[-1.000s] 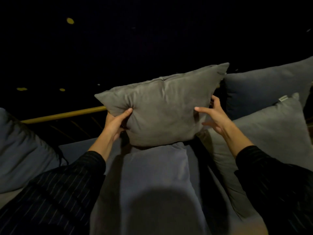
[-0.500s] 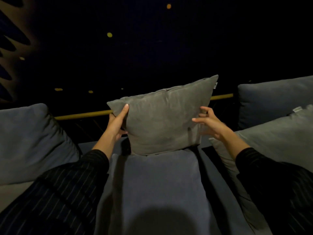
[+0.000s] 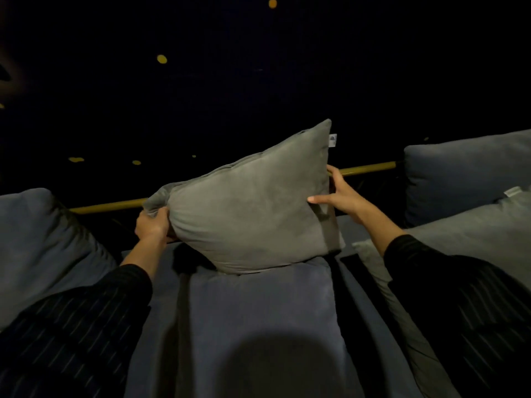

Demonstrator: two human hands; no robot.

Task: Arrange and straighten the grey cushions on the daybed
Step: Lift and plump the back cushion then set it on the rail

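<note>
at cushion (image 3: 253, 208) sides, both hands grip.

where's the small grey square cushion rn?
Head view, centre: the small grey square cushion is tilted, held between left hand and right hand, on a blue-grey cushion, before the brass rail.
</note>
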